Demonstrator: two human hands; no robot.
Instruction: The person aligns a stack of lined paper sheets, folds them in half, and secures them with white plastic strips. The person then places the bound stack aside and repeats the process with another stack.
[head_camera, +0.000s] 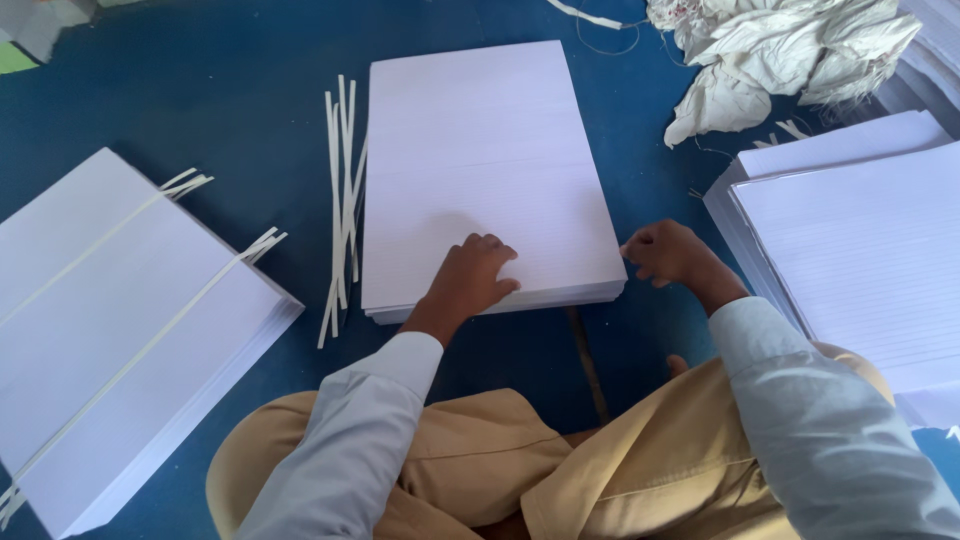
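A thick stack of white lined paper (480, 150) lies on the blue floor in front of me. My left hand (470, 278) rests palm down on the near part of its top sheet, fingers curled. My right hand (668, 252) is at the stack's near right corner, fingers bent against the edge of the sheets; whether it pinches any sheets I cannot tell. I sit cross-legged in tan trousers and light grey sleeves.
A bundle of white paper tied with two pale straps (110, 330) lies at the left. Loose pale straps (342, 200) lie beside the middle stack. More lined paper stacks (860, 250) sit at the right. Crumpled white wrapping (790, 50) is at the top right.
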